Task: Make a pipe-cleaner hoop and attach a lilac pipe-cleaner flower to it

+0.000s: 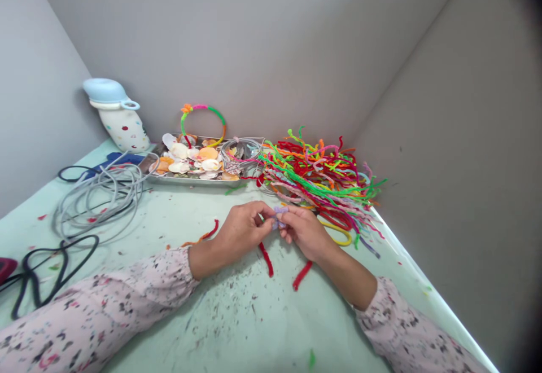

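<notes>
Both of my hands meet above the middle of the table, pinching a small lavender pipe cleaner piece (279, 215). My left hand (243, 229) grips it between thumb and forefinger. From the other side, my right hand (305, 229) holds it with curled fingers. The piece looks bent or coiled, though fingertips hide much of it. Under the hands lie two short red pipe cleaner pieces, one red piece (266, 259) by my left hand and another red piece (302, 276) below my right wrist. An orange and red pipe cleaner (207, 235) rests beside my left wrist.
A big heap of colourful pipe cleaners (317, 170) lies at the back right. Behind my hands is a metal tray (190, 180) of seashells, with a pipe cleaner ring (215, 112) standing in it. Left are a grey cable (101, 198), black cord (63, 271) and bottle (122, 127).
</notes>
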Demonstrator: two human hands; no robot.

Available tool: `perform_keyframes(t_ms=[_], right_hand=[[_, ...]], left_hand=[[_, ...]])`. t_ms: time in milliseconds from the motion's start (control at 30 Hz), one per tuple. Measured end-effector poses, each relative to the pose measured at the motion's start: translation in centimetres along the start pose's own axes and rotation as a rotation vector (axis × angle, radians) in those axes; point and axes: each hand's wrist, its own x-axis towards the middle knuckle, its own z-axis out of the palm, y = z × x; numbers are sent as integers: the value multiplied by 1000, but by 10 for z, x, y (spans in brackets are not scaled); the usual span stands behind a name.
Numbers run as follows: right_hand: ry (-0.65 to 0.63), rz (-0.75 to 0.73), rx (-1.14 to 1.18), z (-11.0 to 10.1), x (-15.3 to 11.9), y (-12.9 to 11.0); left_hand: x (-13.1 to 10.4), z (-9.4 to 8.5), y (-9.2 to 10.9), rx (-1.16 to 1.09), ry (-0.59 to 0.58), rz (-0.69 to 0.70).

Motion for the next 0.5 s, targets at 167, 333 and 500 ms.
perform_keyframes(t_ms=[167, 333, 500], right_hand=[[-19, 29, 9, -2, 0, -2], [-32, 39, 9, -3, 0, -2], [-37, 29, 23, -3, 1, 0]], left_hand=[[0, -3, 5, 75, 6, 30], [0, -3, 6, 105, 15, 37], [1, -2, 2, 45, 4, -1]])
